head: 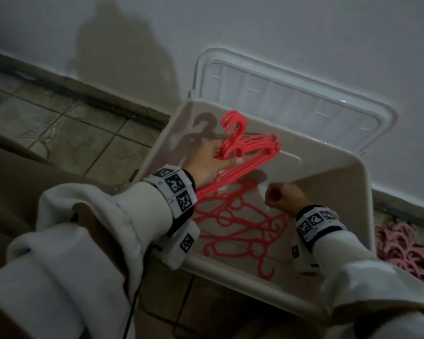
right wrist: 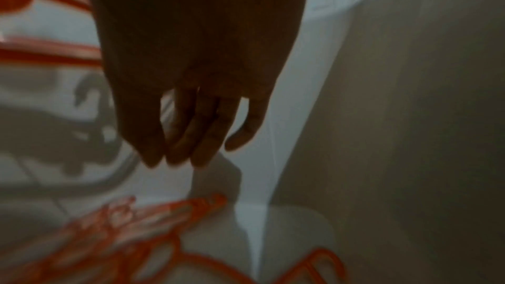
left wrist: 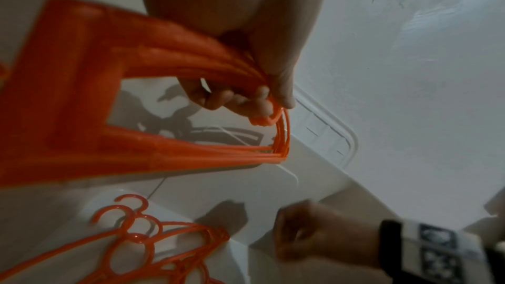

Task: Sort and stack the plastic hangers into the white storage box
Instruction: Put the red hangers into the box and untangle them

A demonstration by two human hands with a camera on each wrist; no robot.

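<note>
My left hand [head: 213,162] [left wrist: 246,98] grips a bundle of several red plastic hangers [head: 255,150] [left wrist: 191,150] near their necks. Their hooks point up and away, and the bundle hangs above the open white storage box [head: 242,289]. More red hangers [head: 242,226] [left wrist: 142,241] [right wrist: 153,213] lie loosely overlapped on the box's floor. Inside the box to the right of the bundle is my right hand [head: 284,196] [left wrist: 314,239] [right wrist: 191,126], its fingers loosely curled and holding nothing, just above the lying hangers.
The box's clear lid [head: 304,99] [left wrist: 341,137] leans against the white wall behind it. A heap of pink hangers [head: 406,248] lies on the floor to the right of the box. Tiled floor [head: 83,138] stretches to the left.
</note>
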